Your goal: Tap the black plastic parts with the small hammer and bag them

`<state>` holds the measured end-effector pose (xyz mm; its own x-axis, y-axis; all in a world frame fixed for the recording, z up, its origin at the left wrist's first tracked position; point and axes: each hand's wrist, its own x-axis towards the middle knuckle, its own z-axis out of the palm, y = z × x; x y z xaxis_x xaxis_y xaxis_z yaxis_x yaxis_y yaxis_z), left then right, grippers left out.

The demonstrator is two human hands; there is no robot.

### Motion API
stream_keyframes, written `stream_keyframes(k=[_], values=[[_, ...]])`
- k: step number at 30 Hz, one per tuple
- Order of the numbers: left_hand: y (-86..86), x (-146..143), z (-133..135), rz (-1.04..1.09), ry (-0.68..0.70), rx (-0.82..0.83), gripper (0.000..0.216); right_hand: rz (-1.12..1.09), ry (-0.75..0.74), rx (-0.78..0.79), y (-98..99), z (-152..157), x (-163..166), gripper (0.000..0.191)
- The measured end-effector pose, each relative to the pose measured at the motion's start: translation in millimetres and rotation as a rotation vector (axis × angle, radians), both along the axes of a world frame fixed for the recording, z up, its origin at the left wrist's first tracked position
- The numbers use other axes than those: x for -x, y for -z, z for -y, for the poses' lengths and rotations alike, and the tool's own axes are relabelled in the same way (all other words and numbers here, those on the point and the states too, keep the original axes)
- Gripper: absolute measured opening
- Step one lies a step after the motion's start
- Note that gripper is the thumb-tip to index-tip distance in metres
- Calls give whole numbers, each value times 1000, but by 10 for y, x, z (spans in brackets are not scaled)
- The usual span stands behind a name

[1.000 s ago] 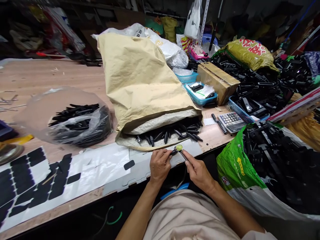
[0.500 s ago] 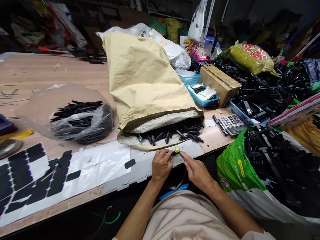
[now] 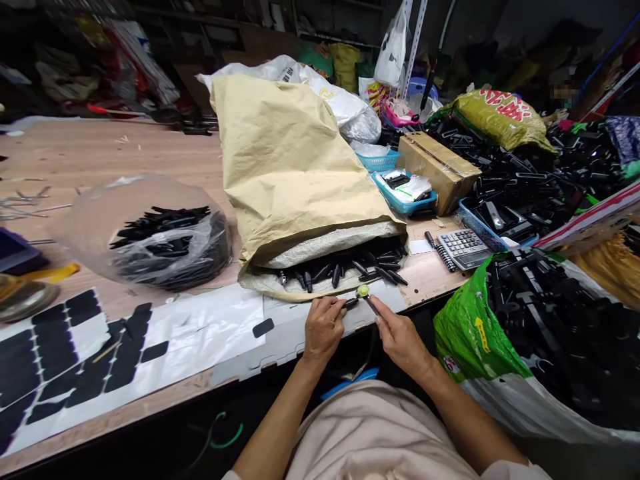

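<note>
Just in front of the paper sack's mouth, my left hand (image 3: pixel 323 328) pinches a slim black piece (image 3: pixel 351 303), its tip pointing right. My right hand (image 3: pixel 400 331) grips the thin dark handle of what looks like a small mallet (image 3: pixel 363 291) with a round yellow-green face. That head is just above and right of the black piece, with a small gap between them. Several similar black pieces (image 3: pixel 336 275) lie in the open mouth of the tan sack (image 3: pixel 300 167), right behind both hands.
A clear bag of black parts (image 3: pixel 170 247) stands left on the bench. Black adhesive sheets (image 3: pixel 55 333) lie at the front left. To the right are a calculator (image 3: pixel 465 248), blue baskets (image 3: pixel 405 200), a carton (image 3: pixel 440 167) and a green sack (image 3: pixel 465 320) full of black parts.
My right hand has shifted slightly right, and the mallet's head has moved up and right, away from the black piece. The left hand has stayed nearly in place.
</note>
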<state>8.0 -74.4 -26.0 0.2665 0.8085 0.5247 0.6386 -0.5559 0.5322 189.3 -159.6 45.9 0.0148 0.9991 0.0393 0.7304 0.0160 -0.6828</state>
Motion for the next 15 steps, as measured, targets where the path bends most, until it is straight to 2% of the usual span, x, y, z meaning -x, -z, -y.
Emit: stream_keyframes(k=[5,10,15], values=[[19,7,-28,-22,-9,12,27,-103,63,-18,-35,23,-126,51],[21,3,-21,-111,-43,10,28,-136,91,4,22,60,-154,51],[-29,-1,-9,-87,-37,66,25,-158,89,14,70,80,-130,51]])
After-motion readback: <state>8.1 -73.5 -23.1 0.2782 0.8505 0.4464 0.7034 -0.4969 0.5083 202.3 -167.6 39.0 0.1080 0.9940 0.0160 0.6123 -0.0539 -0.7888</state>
